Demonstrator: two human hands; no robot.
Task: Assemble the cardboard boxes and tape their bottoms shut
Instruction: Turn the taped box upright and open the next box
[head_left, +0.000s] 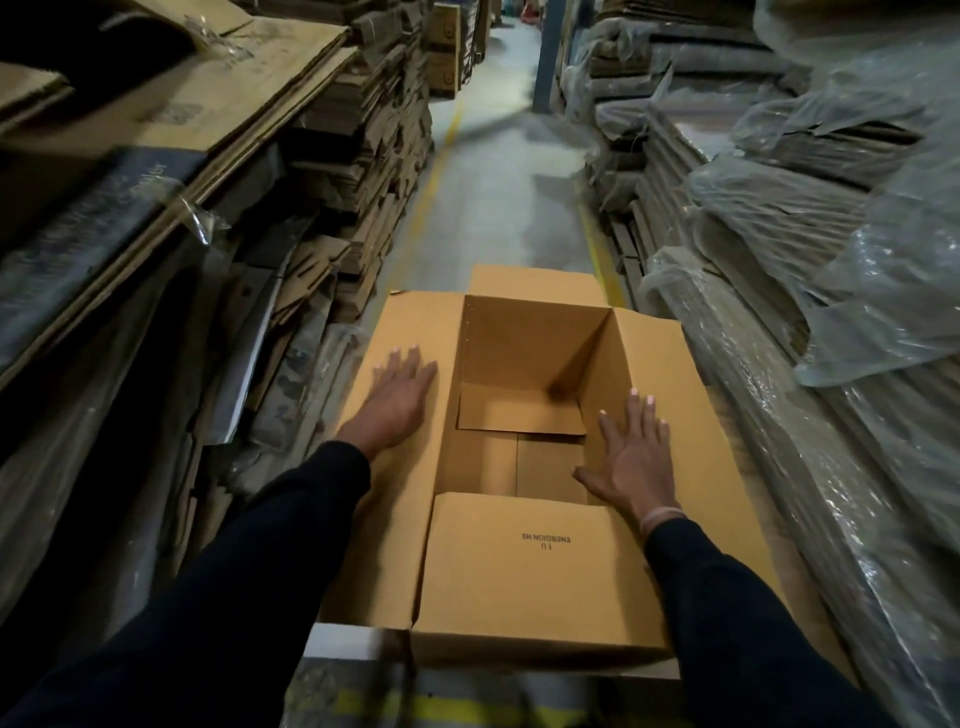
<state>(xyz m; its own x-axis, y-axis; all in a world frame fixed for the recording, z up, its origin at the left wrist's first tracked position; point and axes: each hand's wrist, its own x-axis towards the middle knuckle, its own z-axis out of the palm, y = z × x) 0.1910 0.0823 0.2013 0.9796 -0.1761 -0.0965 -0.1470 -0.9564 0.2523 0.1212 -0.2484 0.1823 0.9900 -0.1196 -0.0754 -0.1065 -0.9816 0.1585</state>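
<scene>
While both hands lie flat on the side flaps, the cardboard box (540, 467) stands open on the aisle floor (498, 171), between the stacks of flattened cartons (332, 171) on the left and the plastic-wrapped stacks (810, 249) on the right. The left hand (397, 400) presses with straight fingers on the left flap (395, 467), and the right hand (631, 452) presses in the same way on the right flap (691, 441), its thumb reaching over the box's right edge; neither hand grasps anything, both are spread and released. The near flap (540, 571) (it carries small printed text) is folded outward toward the person, and the far flap (535, 286) stands at the far edge of the opening. I judge that the step in hand is the forming of the box: the walls are already squared and the hands push the upper flaps outward. Inside, the box holds no goods; I see only its own lower flaps, one inner flap (519, 410) lying near the far wall over two others that meet in a seam. Whether this bottom is already taped I cannot tell, and no tape roll is visible. The next move probably calls for turning the box over, closing the bottom flaps flush and holding the seam tight for the tape.
</scene>
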